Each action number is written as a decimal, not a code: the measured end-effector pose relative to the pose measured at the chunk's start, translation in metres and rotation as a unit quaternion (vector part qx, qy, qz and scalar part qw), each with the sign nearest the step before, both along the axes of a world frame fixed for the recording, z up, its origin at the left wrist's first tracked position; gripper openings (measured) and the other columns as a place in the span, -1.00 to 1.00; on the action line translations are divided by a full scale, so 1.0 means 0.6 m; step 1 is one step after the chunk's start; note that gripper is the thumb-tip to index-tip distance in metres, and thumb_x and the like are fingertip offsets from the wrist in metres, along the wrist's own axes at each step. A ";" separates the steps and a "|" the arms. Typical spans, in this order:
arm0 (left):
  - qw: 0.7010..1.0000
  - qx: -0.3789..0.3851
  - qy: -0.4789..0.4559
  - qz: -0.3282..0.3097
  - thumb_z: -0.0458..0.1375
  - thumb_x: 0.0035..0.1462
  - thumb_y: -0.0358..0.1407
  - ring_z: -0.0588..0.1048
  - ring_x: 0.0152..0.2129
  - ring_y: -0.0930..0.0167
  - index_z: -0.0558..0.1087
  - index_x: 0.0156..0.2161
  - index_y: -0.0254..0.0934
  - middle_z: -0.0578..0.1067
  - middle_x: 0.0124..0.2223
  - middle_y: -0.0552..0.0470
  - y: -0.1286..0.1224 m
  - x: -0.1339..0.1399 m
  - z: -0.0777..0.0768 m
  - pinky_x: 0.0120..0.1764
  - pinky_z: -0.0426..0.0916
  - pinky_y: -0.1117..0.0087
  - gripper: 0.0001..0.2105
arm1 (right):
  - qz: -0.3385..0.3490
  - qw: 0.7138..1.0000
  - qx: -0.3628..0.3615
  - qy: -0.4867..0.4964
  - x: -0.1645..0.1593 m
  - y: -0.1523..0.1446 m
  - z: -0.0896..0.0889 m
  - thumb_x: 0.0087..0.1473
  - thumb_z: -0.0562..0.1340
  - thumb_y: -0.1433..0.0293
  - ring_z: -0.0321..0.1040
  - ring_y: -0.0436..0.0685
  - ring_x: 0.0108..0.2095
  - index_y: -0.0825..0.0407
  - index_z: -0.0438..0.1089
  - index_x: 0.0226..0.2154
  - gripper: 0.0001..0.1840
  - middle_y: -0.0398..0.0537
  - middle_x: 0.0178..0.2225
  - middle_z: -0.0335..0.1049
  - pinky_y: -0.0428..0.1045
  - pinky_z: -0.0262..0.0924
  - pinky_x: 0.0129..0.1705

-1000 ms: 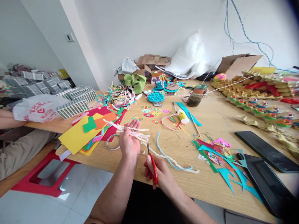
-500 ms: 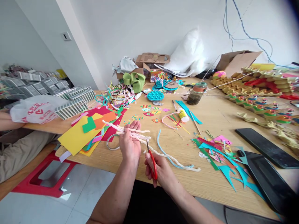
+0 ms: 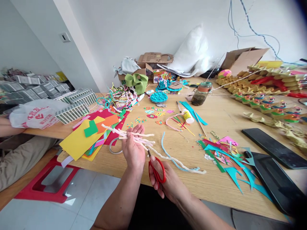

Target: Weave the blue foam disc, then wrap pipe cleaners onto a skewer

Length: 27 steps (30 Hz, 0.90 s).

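Observation:
Palm up, my left hand [image 3: 135, 148] pinches several white and pale pink yarn strands [image 3: 122, 133] under its thumb. Their ends stick out on both sides of the palm. In my right hand [image 3: 163, 177] are red-handled scissors [image 3: 157, 174], with my fingers in the loops and the blades pointing at the strands just beside my left palm. A long white yarn strand [image 3: 176, 162] trails away to the right over the table. Partly under it lies a light blue strand [image 3: 165, 147]. Beside my left wrist rests a ring-shaped roll of tape [image 3: 112, 147], partly hidden.
Coloured paper sheets [image 3: 80, 140] lie left, paper scraps [image 3: 223, 151] and two dark phones [image 3: 275, 147] right. Ahead are paper fish [image 3: 152, 116], a glue bottle [image 3: 188, 116] and a glass jar [image 3: 201, 93]. Another person's arm [image 3: 4, 124] rests at the far left.
The scissors have turned and spread their handles wider, their blades now lower and a little left by the strand ends. My left hand has hardly moved.

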<state>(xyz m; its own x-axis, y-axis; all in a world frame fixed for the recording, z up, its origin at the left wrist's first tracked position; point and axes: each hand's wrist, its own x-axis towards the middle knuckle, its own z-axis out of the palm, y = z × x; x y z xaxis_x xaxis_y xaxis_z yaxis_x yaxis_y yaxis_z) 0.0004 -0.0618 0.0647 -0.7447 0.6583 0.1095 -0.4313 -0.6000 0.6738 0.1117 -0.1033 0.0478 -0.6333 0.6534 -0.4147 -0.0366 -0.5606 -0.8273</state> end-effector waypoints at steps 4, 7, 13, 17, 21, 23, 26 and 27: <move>1.000 -0.016 0.009 -0.007 0.07 0.13 -0.31 0.54 -0.24 0.27 0.34 -0.29 -0.33 0.55 -0.28 -0.15 -0.006 0.000 -0.010 0.01 0.26 0.05 -0.89 | 0.007 0.999 -0.034 0.006 0.004 -0.007 -0.002 -0.05 0.02 -0.20 0.00 -0.14 -0.81 0.07 0.20 -0.57 -0.36 -0.24 -0.76 0.17 -0.26 -0.18 -0.90; 1.000 -0.023 0.014 -0.007 0.08 0.12 -0.30 0.53 -0.24 0.27 0.34 -0.29 -0.33 0.55 -0.27 -0.15 -0.011 -0.001 -0.015 0.00 0.27 0.05 -0.89 | 0.005 0.997 -0.073 0.009 0.007 -0.008 0.001 -0.05 0.06 -0.17 -0.02 -0.15 -0.82 0.08 0.21 -0.56 -0.39 -0.25 -0.77 0.15 -0.27 -0.23 -0.90; 0.999 -0.032 0.018 -0.008 0.09 0.12 -0.27 0.53 -0.23 0.28 0.33 -0.30 -0.31 0.55 -0.26 -0.14 -0.018 -0.001 -0.014 0.01 0.26 0.06 -0.87 | 0.003 0.992 -0.123 0.014 0.010 -0.008 0.008 -0.05 0.13 -0.12 -0.07 -0.17 -0.83 0.07 0.21 -0.56 -0.44 -0.26 -0.78 0.14 -0.27 -0.25 -0.91; 0.999 -0.038 0.012 -0.010 0.09 0.12 -0.27 0.53 -0.25 0.29 0.33 -0.30 -0.31 0.55 -0.28 -0.14 -0.019 -0.001 -0.013 0.00 0.26 0.05 -0.87 | 0.003 0.992 -0.130 0.000 0.014 -0.009 0.010 -0.06 0.14 -0.12 -0.09 -0.17 -0.84 0.07 0.21 -0.57 -0.44 -0.27 -0.79 0.13 -0.27 -0.27 -0.92; 0.999 -0.044 0.014 -0.024 0.09 0.12 -0.22 0.54 -0.26 0.28 0.33 -0.31 -0.30 0.55 -0.28 -0.14 -0.021 0.004 -0.014 0.00 0.26 0.05 -0.84 | 0.005 0.992 -0.124 0.002 0.018 -0.009 0.012 -0.04 0.13 -0.11 -0.09 -0.17 -0.84 0.07 0.21 -0.56 -0.45 -0.27 -0.79 0.13 -0.28 -0.28 -0.91; 0.998 -0.044 0.011 -0.042 0.09 0.12 -0.22 0.54 -0.25 0.27 0.33 -0.30 -0.30 0.55 -0.27 -0.14 -0.024 0.007 -0.015 0.00 0.26 0.04 -0.84 | 0.006 0.992 -0.124 0.003 0.020 -0.009 0.009 -0.03 0.12 -0.10 -0.05 -0.16 -0.83 0.07 0.21 -0.55 -0.45 -0.26 -0.78 0.15 -0.27 -0.24 -0.91; 0.997 -0.042 0.002 -0.068 0.09 0.13 -0.25 0.54 -0.26 0.26 0.33 -0.28 -0.31 0.55 -0.27 -0.15 -0.028 0.011 -0.019 -0.01 0.27 0.02 -0.85 | 0.003 0.992 -0.123 0.003 0.022 -0.009 0.001 -0.01 0.11 -0.09 0.01 -0.13 -0.82 0.07 0.22 -0.55 -0.46 -0.24 -0.78 0.17 -0.27 -0.18 -0.91; 0.997 -0.041 -0.001 -0.071 0.09 0.13 -0.25 0.54 -0.26 0.26 0.33 -0.28 -0.31 0.55 -0.27 -0.16 -0.029 0.012 -0.020 -0.01 0.26 0.01 -0.86 | 0.002 0.993 -0.122 0.005 0.024 -0.009 -0.002 -0.01 0.12 -0.09 0.01 -0.13 -0.82 0.07 0.22 -0.55 -0.46 -0.23 -0.78 0.18 -0.27 -0.17 -0.91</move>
